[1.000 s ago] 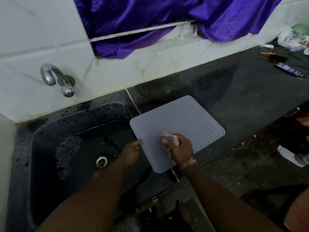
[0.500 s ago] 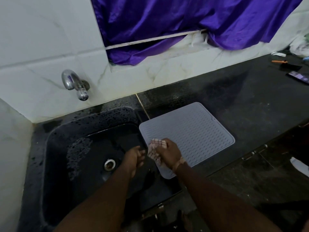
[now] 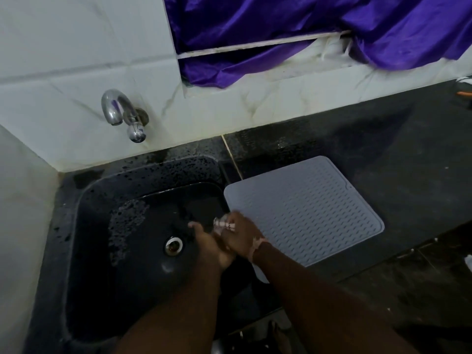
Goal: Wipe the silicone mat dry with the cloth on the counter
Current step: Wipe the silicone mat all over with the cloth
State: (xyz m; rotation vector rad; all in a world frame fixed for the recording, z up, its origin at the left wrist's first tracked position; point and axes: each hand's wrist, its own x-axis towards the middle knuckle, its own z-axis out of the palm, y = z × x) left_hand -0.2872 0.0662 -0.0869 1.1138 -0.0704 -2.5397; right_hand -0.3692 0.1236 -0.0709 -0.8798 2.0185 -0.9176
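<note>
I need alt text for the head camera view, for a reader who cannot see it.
Two hands meet over the black sink, the right hand gripping a small cloth beside the left hand. A grey mat lies on the dark counter to their right, below a wall tap.

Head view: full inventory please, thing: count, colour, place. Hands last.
mat: 1, grey, on the counter right of the sink, its near-left corner overhanging the basin
cloth: 1, pale with pinkish stripes, bunched in the right hand over the sink edge
sink: 1, black, wet, left
drain: 1, metal, sink floor
tap: 1, chrome, on the wall above the sink
counter: 1, black, right
curtain: 1, purple, top
small items: far right counter edge, count unclear
left hand: over the sink, beside the right
right hand: grips the cloth
</note>
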